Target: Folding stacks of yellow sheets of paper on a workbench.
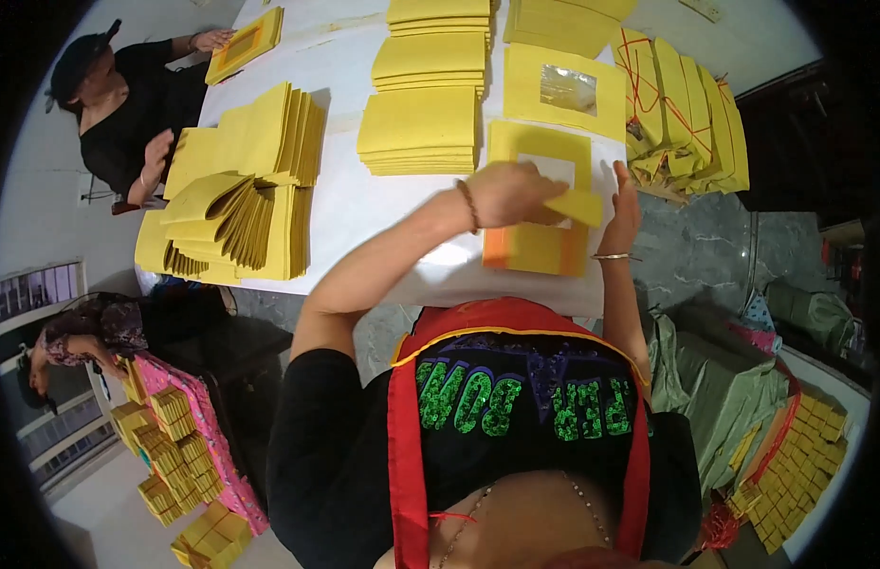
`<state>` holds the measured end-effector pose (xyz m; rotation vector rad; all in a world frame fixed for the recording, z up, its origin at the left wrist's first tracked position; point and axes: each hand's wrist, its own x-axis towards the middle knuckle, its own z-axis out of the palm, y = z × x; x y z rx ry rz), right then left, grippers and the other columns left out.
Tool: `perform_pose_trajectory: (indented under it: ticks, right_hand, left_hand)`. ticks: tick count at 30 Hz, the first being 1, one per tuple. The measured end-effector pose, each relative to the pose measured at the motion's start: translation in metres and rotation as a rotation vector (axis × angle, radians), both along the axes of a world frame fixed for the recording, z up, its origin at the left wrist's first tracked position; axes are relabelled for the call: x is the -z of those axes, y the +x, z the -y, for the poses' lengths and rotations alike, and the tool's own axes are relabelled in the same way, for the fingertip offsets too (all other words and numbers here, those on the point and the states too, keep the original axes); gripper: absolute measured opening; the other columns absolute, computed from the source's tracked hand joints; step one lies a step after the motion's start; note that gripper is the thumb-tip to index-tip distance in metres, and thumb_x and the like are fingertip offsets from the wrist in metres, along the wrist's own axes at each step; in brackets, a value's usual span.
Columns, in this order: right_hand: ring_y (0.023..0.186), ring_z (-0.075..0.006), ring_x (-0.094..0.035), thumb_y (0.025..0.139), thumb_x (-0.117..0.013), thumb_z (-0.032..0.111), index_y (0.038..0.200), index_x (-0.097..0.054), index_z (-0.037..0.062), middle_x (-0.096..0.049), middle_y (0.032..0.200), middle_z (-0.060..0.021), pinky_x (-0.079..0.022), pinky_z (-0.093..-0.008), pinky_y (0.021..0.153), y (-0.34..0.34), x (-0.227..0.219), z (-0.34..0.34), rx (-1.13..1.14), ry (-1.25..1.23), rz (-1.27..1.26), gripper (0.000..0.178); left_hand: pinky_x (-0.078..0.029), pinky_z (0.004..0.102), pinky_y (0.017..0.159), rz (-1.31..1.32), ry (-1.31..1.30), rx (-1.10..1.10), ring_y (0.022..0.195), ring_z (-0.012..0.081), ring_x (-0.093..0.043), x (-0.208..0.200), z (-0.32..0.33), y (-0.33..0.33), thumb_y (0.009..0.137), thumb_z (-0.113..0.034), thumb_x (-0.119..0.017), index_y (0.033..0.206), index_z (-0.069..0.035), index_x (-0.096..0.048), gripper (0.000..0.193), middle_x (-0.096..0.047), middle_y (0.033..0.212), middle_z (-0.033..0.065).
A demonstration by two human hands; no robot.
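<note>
A flat yellow paper sheet (509, 140) with a pale square in it and an orange strip along its lower part lies on the white table before me. My left hand (518, 194) reaches over it from the left, fingers curled round a small yellow paper piece (579, 207). My right hand (624, 211) stands edge-on along the sheet's right side, its fingers stretched out. Just beyond lies another yellow sheet (522, 81) with a shiny clear window (567, 90).
Yellow paper stacks (417, 133) run up the table's middle. Folded yellow bundles (236, 218) crowd its left side. Red-tied yellow packs (682, 104) stand beyond the right edge. A co-worker (137, 104) at the far left handles an orange-centred piece (246, 45); another person (89, 337) is nearer.
</note>
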<state>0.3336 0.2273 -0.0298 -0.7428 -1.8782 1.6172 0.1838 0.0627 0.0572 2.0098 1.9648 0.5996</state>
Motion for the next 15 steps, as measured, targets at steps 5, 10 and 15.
perform_pose_trajectory:
  ticks: [5,10,15]
  right_hand:
    - [0.107,-0.0154,-0.052,0.092,-0.048,0.021,0.120,-0.053,0.0036,-0.058,0.114,-0.0088,-0.038,-0.0290,0.090,-0.014,-0.022,0.009,0.175,-0.175,-0.107,0.033]
    - [0.093,-0.0117,-0.057,0.090,-0.052,0.017,0.113,-0.057,0.0042,-0.061,0.102,-0.0055,-0.043,-0.0235,0.077,-0.052,-0.034,0.049,-0.158,-0.261,-0.027,0.027]
    - [0.096,-0.0134,-0.056,0.090,-0.052,0.021,0.115,-0.055,0.0035,-0.060,0.107,-0.0064,-0.043,-0.0268,0.082,-0.079,-0.028,0.073,-0.366,-0.240,0.089,0.031]
  left_hand:
    - [-0.047,0.0380,0.076,-0.163,0.561,-0.304,0.088,0.0311,-0.058,-0.058,0.057,-0.064,0.056,0.011,-0.044,0.116,-0.008,-0.055,0.064,-0.062,0.101,0.0135]
    - [-0.048,0.0336,0.073,-0.087,0.644,-0.471,0.084,0.0279,-0.059,-0.036,0.094,-0.079,0.062,0.009,-0.052,0.114,-0.005,-0.056,0.054,-0.062,0.102,0.0113]
    - [-0.046,0.0350,0.074,0.094,0.729,-0.660,0.086,0.0288,-0.059,-0.053,0.095,-0.077,0.065,0.010,-0.048,0.113,-0.005,-0.057,0.051,-0.062,0.101,0.0121]
